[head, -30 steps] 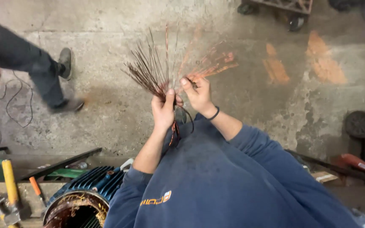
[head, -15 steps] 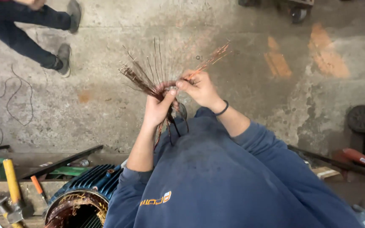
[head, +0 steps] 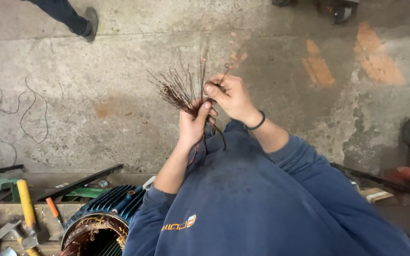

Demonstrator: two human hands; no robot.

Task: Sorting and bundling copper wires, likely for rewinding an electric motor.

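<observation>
L hand (head: 193, 124) grips copper wires (head: 179, 90); R hand (head: 231, 97) prob. pinching strands.

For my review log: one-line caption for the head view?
Left hand grips a copper wire bundle while right hand pinches strands.

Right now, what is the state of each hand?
Left hand: closed around the bundle of copper wires.
Right hand: fingers pinched on wire strands from that bundle.

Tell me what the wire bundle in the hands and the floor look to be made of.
Wire bundle: probably copper, going by the thin, stiff, reddish-brown strands with a dull sheen that fan out from the left hand; the right hand pinches a few. Floor: apparently bare concrete, grey, rough and matt, with orange stains.
</observation>
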